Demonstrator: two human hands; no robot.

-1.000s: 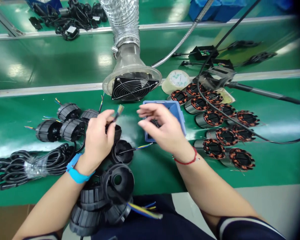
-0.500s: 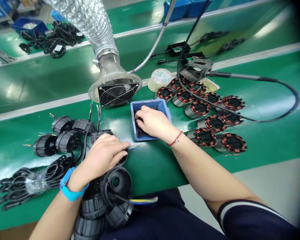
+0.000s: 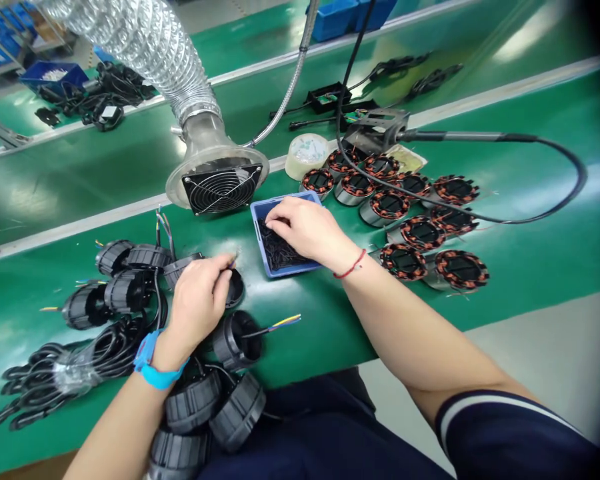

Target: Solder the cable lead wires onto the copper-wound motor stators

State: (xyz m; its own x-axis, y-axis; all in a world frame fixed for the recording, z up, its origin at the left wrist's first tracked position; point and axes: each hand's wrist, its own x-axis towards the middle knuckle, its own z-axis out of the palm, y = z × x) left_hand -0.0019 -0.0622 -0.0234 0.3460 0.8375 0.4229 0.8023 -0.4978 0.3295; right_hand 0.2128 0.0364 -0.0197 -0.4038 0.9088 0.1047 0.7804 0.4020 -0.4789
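My left hand (image 3: pixel 200 293) is closed in a pinch, and short wire ends poke out past its thumb and forefinger. Beneath and beside it lie black ribbed round housings; one housing (image 3: pixel 237 340) rests on its side with coloured wires (image 3: pixel 285 322) sticking out of its mouth. My right hand (image 3: pixel 305 230) reaches over the rim into a small blue bin (image 3: pixel 266 259). Loose, thin black pieces (image 3: pixel 280 250) fill the bin. The thumb and fingers of that hand are drawn together at the pieces; whatever is between the fingertips is too small to make out.
Copper-wound stators (image 3: pixel 420 233) stand in rows to the right, with a soldering iron (image 3: pixel 455 137) and its looping cord above them. A fume-extraction hood (image 3: pixel 220 180) hangs behind the bin. At the left are more housings (image 3: pixel 127 291) and bundled black cables (image 3: pixel 75 373).
My left hand has turned more upright, bringing the wire ends up. My right hand stays in the bin, its fingers shifting slightly over the black pieces. The wired housing nearby has turned and moved.
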